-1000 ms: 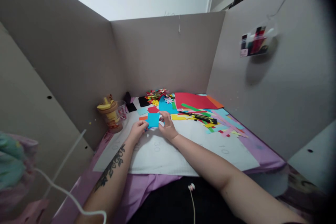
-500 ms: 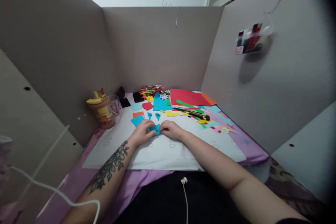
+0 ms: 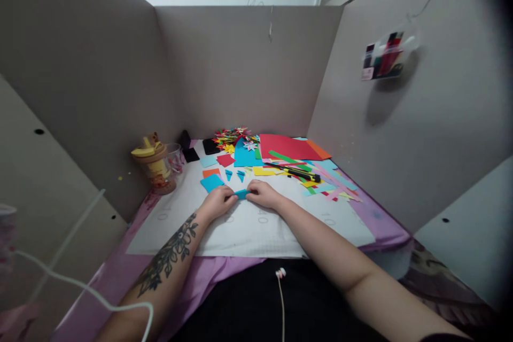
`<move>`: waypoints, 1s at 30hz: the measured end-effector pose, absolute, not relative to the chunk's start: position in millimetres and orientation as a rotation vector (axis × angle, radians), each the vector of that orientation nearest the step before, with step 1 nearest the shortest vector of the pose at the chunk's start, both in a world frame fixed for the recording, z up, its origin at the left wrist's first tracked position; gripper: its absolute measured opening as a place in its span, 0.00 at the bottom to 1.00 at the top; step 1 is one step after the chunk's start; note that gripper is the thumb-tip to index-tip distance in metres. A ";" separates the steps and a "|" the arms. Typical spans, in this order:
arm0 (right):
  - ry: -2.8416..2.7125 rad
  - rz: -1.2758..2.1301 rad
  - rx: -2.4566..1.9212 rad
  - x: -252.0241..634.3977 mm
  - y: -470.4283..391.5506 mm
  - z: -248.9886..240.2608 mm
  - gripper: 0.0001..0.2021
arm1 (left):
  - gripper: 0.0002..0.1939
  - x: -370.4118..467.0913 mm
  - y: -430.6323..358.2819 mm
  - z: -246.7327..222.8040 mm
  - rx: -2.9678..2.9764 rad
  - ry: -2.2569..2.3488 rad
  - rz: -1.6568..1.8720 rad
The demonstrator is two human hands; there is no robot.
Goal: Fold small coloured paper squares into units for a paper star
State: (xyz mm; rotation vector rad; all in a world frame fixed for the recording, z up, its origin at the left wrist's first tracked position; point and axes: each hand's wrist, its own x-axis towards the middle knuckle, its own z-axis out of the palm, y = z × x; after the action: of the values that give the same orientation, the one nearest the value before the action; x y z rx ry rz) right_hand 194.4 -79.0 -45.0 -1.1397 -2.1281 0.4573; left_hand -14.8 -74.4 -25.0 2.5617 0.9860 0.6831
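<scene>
My left hand (image 3: 217,203) and my right hand (image 3: 262,195) press down on a small folded blue paper piece (image 3: 241,193) that lies between them on the white cutting mat (image 3: 256,230). Both hands' fingertips pinch its ends. Just beyond the left hand lies a blue paper square (image 3: 211,183) with an orange piece (image 3: 210,173) behind it. Two small folded blue triangles (image 3: 234,175) sit a little farther back.
A heap of coloured paper sheets and strips (image 3: 296,163) with a yellow-black utility knife (image 3: 300,173) covers the far right of the mat. Folded paper stars (image 3: 234,139) are piled at the back. A yellow-lidded cup (image 3: 154,165) stands at the left. Cardboard walls (image 3: 248,69) enclose the desk.
The blue paper was held up as a flat square; both hands have since lowered it onto the mat and folded it into a narrow piece. The view shifted slightly.
</scene>
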 end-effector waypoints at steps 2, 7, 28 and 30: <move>-2.103 0.482 -1.121 193.7 -79.1 -45.0 0.02 | 0.12 -16.1 -74.0 -24.8 2.552 0.970 0.714; -1.839 0.763 -1.118 191.9 -79.2 -43.5 0.04 | 0.14 -15.6 -75.1 -22.7 2.265 1.051 0.929; -2.249 0.346 -0.848 185.2 -87.4 -45.1 0.18 | 0.10 -20.8 -60.0 -36.0 2.442 1.236 0.725; -2.245 0.374 -0.841 186.1 -90.0 -44.8 0.16 | 0.12 -23.1 -60.6 -35.9 2.411 1.214 0.720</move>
State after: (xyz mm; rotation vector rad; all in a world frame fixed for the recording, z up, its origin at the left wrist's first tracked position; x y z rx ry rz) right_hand 186.1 -90.0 -44.8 -0.8411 -2.2446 0.3741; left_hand -23.1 -60.6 -35.9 2.4107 1.2141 0.7199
